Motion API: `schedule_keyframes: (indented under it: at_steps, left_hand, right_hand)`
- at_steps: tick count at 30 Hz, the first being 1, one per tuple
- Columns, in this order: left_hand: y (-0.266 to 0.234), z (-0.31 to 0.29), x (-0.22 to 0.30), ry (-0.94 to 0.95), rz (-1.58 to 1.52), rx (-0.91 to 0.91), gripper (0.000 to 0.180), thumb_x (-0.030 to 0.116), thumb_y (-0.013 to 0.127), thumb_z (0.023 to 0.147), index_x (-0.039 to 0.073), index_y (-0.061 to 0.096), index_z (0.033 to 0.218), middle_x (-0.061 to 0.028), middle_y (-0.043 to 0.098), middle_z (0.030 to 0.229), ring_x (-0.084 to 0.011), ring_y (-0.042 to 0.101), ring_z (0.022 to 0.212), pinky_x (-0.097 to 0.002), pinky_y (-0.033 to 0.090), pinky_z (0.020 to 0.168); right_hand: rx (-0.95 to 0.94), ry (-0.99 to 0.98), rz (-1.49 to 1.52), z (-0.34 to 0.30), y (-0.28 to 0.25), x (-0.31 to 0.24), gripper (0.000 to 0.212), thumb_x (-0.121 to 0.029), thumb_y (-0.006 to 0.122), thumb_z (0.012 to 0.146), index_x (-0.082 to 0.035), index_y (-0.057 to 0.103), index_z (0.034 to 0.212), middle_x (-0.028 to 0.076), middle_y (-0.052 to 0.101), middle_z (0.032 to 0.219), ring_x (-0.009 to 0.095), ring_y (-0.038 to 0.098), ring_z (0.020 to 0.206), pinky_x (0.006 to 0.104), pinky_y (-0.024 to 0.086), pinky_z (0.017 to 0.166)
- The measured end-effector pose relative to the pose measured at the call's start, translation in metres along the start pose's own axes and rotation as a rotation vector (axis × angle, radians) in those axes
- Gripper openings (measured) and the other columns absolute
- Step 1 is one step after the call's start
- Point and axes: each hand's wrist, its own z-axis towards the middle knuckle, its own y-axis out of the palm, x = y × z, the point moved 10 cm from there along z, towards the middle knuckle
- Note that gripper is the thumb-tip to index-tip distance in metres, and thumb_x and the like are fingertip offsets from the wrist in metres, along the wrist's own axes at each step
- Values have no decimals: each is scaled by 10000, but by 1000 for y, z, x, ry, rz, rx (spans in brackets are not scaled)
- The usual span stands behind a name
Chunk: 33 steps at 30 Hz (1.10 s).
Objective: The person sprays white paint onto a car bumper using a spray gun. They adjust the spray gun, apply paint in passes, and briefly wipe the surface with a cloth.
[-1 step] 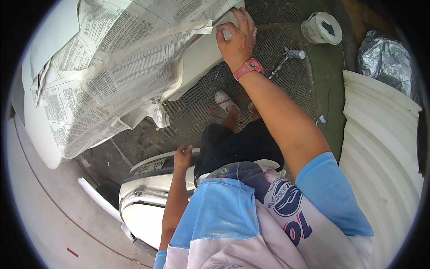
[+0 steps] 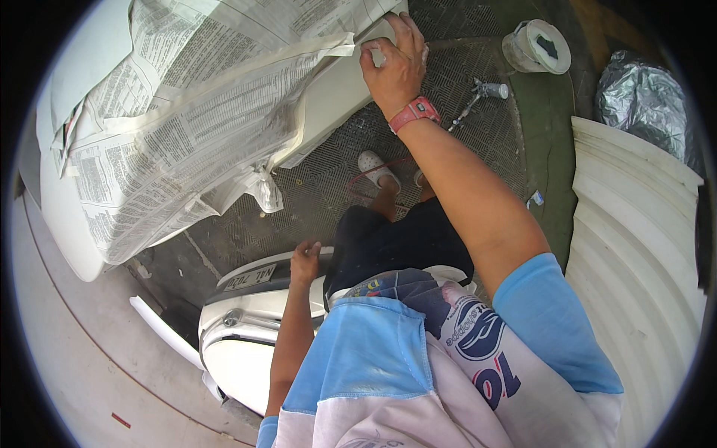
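Note:
My right hand [image 2: 398, 71], with a pink watch [image 2: 415, 114] on the wrist, is at the end of a pale car panel [image 2: 336, 97]. Its fingers curl against the panel's edge. Thumb and forefinger form a loop with something whitish in it, too small to name. Newspaper masking [image 2: 194, 134], held by strips of tape, covers the bodywork beside this hand. Lower down, my left hand [image 2: 305, 263] hangs by the rear of a white vehicle [image 2: 243, 358], fingers loosely curled and nothing visible in them.
A spray gun [image 2: 485, 93] lies on the dark textured floor near a white bucket [image 2: 536, 46]. Crumpled silver sheeting [image 2: 642, 97] and a ribbed white panel [image 2: 635, 246] are at the right. A thin red hose [image 2: 373, 175] crosses the floor by my feet.

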Motion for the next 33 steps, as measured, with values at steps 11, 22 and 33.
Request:
schedule_keyframes:
  at_steps: [11,22,33]
  left_hand:
    - [0,2,7,22,-8,-19,429,301,731,1051,-29,741,1325,-120,792,1056,-188,714,914,-347,552,895]
    - [0,6,18,-12,14,-69,478,358,712,1047,0,729,1362,-158,778,1135,-251,705,1045,-388,541,972]
    - [19,2,70,38,212,-125,453,438,642,1056,92,769,1319,-211,761,1308,-415,701,1272,-477,539,1089]
  right_hand:
    - [-7,17,8,0,-1,-1,75,-173,847,817,-163,773,812,19,625,1480,348,510,1478,596,427,1172]
    - [-110,46,226,-5,-20,4,124,-155,816,879,-130,771,993,100,633,1463,368,587,1380,503,506,1099]
    - [-498,234,148,-143,-149,45,355,-129,761,969,-130,763,1324,153,725,1184,379,711,1081,447,575,964]
